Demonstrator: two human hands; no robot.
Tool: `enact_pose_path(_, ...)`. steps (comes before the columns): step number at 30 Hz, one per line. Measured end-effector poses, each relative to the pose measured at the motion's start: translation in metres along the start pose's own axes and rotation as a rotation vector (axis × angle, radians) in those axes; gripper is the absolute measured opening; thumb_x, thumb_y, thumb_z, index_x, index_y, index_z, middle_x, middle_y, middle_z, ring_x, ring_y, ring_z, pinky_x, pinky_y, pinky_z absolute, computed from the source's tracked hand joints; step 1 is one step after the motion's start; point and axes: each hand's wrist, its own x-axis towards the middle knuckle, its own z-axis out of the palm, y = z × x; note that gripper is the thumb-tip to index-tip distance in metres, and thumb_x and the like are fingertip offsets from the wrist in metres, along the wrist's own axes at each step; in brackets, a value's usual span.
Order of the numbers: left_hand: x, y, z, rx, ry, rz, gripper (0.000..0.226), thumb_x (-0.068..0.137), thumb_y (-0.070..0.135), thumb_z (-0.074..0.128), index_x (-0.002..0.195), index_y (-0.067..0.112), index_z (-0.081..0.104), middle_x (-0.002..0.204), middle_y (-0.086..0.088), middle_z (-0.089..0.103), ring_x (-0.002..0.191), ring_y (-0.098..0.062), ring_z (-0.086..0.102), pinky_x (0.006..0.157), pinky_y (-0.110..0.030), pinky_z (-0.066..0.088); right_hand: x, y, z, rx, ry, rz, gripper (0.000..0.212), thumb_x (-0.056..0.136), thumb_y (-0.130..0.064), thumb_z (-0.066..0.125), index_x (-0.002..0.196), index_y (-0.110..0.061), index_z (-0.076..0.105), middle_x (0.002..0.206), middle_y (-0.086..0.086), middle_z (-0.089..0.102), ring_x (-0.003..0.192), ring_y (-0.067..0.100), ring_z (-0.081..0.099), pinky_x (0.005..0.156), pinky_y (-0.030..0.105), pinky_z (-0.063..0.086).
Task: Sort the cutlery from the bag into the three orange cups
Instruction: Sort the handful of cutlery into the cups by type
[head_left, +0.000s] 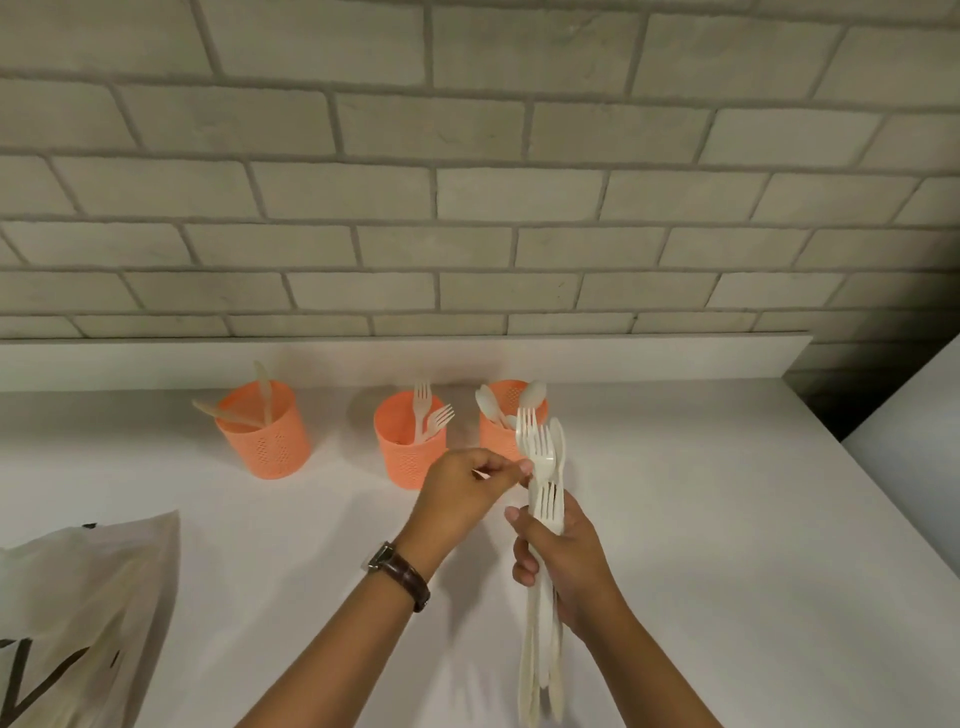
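Note:
Three orange cups stand in a row near the wall. The left cup (263, 439) holds knives, the middle cup (406, 447) holds two forks, and the right cup (501, 434) holds spoons. My right hand (563, 561) grips a bundle of white plastic cutlery (543, 597) upright, with forks and a spoon sticking out on top. My left hand (465, 493), with a brown watch at the wrist, pinches the neck of a white fork (540, 452) at the top of that bundle, just in front of the right cup.
A crumpled pale bag (78, 618) with black print lies at the near left on the white counter (701, 519). A brick wall runs behind a low white ledge. The counter ends at the right, with a dark gap and another white surface beyond.

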Motion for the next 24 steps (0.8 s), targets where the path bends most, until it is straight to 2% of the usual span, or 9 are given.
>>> enact_pose_path(3, -0.002, -0.001, 0.009, -0.035, 0.002, -0.013, 0.013, 0.072, 0.032, 0.077, 0.074, 0.021, 0.07, 0.065, 0.014, 0.062, 0.059, 0.008, 0.055, 0.058, -0.005, 0.04, -0.001, -0.001, 0.003, -0.042, -0.006, 0.006, 0.022, 0.087, -0.002, 0.062, 0.105, -0.014, 0.054, 0.066, 0.009, 0.05, 0.043, 0.014, 0.043, 0.042, 0.024, 0.04)
enact_pose_path(6, -0.002, 0.004, 0.009, -0.041, -0.008, -0.035, 0.012, 0.072, 0.03, 0.077, 0.077, 0.022, 0.069, 0.068, 0.012, 0.064, 0.06, 0.005, 0.058, 0.056, -0.004, 0.042, -0.002, -0.001, 0.002, -0.084, -0.016, 0.012, 0.021, 0.087, -0.001, 0.06, 0.105, -0.011, 0.054, 0.067, 0.008, 0.052, 0.045, 0.015, 0.044, 0.043, 0.026, 0.042)
enact_pose_path(8, 0.0, 0.009, 0.007, -0.051, -0.016, -0.094, 0.018, 0.073, 0.032, 0.076, 0.085, 0.021, 0.069, 0.069, 0.009, 0.066, 0.062, -0.001, 0.059, 0.057, -0.009, 0.044, -0.002, -0.001, 0.003, -0.127, -0.03, 0.0, 0.023, 0.087, -0.002, 0.06, 0.108, -0.009, 0.053, 0.07, 0.009, 0.053, 0.047, 0.016, 0.045, 0.045, 0.027, 0.043)
enact_pose_path(10, -0.001, 0.012, 0.006, -0.098, 0.0, -0.176, 0.033, 0.07, 0.034, 0.078, 0.095, 0.019, 0.064, 0.076, 0.002, 0.068, 0.063, -0.006, 0.062, 0.059, -0.016, 0.045, -0.003, -0.002, 0.005, -0.151, -0.025, -0.025, 0.022, 0.087, -0.005, 0.062, 0.105, -0.014, 0.055, 0.071, 0.008, 0.055, 0.048, 0.017, 0.046, 0.046, 0.028, 0.044)
enact_pose_path(13, -0.005, 0.011, 0.007, -0.186, 0.012, -0.244, 0.042, 0.068, 0.029, 0.081, 0.101, 0.018, 0.056, 0.082, -0.005, 0.07, 0.067, -0.013, 0.066, 0.06, -0.021, 0.049, -0.003, -0.003, 0.008, -0.153, -0.009, -0.068, 0.022, 0.086, -0.008, 0.065, 0.102, -0.02, 0.057, 0.065, 0.004, 0.058, 0.047, 0.017, 0.046, 0.046, 0.029, 0.044)
enact_pose_path(18, -0.008, 0.013, 0.004, -0.338, 0.058, -0.247, 0.018, 0.075, 0.018, 0.075, 0.087, 0.006, 0.068, 0.077, -0.005, 0.071, 0.062, -0.01, 0.065, 0.055, -0.018, 0.053, -0.005, -0.002, 0.006, -0.191, -0.045, -0.086, 0.024, 0.086, -0.011, 0.067, 0.105, -0.018, 0.055, 0.065, 0.001, 0.059, 0.046, 0.015, 0.047, 0.045, 0.027, 0.044)
enact_pose_path(21, -0.006, 0.01, -0.001, -0.382, 0.039, -0.214, 0.014, 0.075, 0.014, 0.075, 0.086, 0.006, 0.07, 0.082, -0.008, 0.071, 0.066, -0.011, 0.067, 0.059, -0.021, 0.056, -0.008, -0.001, 0.004, -0.198, -0.073, -0.079, 0.024, 0.086, -0.008, 0.065, 0.105, -0.016, 0.054, 0.062, -0.001, 0.055, 0.046, 0.014, 0.046, 0.045, 0.027, 0.044)
enact_pose_path(24, -0.005, 0.011, 0.0, -0.387, 0.039, -0.169, 0.01, 0.076, 0.01, 0.074, 0.083, 0.007, 0.068, 0.075, -0.005, 0.07, 0.06, -0.008, 0.065, 0.06, -0.019, 0.055, -0.008, -0.003, 0.002, -0.202, -0.098, -0.074, 0.023, 0.086, -0.006, 0.064, 0.105, -0.013, 0.052, 0.063, 0.003, 0.051, 0.045, 0.015, 0.044, 0.045, 0.027, 0.043)
